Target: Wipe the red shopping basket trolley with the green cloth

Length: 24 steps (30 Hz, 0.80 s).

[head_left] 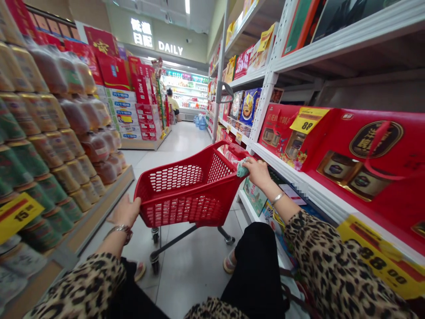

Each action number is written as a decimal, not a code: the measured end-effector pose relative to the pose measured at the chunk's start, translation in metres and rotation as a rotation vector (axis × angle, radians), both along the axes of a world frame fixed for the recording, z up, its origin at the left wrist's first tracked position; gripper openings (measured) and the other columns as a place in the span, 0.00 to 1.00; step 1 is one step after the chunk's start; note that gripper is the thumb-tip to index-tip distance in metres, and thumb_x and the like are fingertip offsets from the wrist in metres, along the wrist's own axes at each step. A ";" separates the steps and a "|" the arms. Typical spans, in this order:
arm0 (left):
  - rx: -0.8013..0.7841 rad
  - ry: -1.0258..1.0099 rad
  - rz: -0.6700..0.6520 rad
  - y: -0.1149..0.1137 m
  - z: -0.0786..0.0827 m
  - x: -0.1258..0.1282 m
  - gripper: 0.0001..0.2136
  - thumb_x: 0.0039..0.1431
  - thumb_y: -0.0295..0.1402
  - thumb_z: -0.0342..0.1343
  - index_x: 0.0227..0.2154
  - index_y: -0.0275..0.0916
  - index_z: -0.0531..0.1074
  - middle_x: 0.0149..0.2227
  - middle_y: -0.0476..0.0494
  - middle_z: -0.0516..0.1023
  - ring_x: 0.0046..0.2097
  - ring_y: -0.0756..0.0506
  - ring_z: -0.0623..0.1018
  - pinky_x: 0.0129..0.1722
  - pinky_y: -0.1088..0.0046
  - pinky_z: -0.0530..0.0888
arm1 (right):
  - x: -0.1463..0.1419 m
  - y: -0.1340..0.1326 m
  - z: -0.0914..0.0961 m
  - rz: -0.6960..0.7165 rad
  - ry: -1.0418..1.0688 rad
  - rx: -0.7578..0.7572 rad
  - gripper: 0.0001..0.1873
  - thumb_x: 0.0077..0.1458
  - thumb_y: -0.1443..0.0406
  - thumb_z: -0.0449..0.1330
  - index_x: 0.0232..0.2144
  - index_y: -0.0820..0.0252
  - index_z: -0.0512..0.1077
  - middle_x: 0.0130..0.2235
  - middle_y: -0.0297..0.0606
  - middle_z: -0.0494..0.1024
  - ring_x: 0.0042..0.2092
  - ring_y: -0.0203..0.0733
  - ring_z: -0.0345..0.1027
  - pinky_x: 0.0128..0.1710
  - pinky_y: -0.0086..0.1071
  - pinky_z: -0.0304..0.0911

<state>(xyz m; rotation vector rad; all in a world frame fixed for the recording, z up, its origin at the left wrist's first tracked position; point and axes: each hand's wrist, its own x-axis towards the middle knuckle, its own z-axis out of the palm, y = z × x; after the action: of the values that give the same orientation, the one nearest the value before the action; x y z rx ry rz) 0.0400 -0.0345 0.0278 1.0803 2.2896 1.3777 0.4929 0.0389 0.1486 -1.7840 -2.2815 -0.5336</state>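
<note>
A red perforated plastic shopping cart (194,199) stands mid-frame, its long axis running left to right. At its right end, the right hand (259,172) clasps a crumpled pale-green cloth (243,166) against the handle corner. At its left end, the left hand (126,210) touches the rim thumb-first, fingers loosely spread. White metal shelving (266,91) fills the frame's right.

One red cart (186,195); one green cloth (243,167); two leopard-print sleeves (86,283); three large price signs (308,120).

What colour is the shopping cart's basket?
The basket is red; it shows best in the head view, the only one here.
</note>
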 end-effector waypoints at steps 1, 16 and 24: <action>-0.050 0.105 0.057 0.001 0.007 0.007 0.12 0.53 0.34 0.56 0.39 0.34 0.74 0.47 0.25 0.79 0.58 0.22 0.74 0.56 0.36 0.71 | -0.005 -0.002 0.004 -0.011 -0.011 -0.019 0.23 0.63 0.74 0.56 0.53 0.47 0.81 0.59 0.41 0.77 0.47 0.49 0.70 0.44 0.41 0.58; -0.081 0.532 -0.575 0.041 0.010 0.214 0.31 0.55 0.29 0.56 0.65 0.40 0.67 0.65 0.38 0.72 0.68 0.37 0.67 0.75 0.49 0.45 | -0.041 -0.040 0.013 -0.079 -0.057 -0.114 0.23 0.71 0.72 0.47 0.55 0.53 0.77 0.62 0.44 0.73 0.52 0.50 0.67 0.49 0.41 0.56; -0.030 0.494 -0.562 0.034 0.001 0.197 0.27 0.53 0.30 0.57 0.58 0.43 0.72 0.60 0.41 0.77 0.65 0.38 0.70 0.72 0.51 0.50 | -0.061 -0.059 -0.008 0.060 -0.053 -0.105 0.23 0.69 0.73 0.48 0.54 0.50 0.77 0.66 0.42 0.71 0.56 0.53 0.64 0.50 0.44 0.56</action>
<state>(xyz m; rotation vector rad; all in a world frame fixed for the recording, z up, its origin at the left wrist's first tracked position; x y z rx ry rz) 0.2373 0.0000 0.0291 2.0351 2.0181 0.9185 0.4321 -0.0203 0.1407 -1.7613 -2.4329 -0.4645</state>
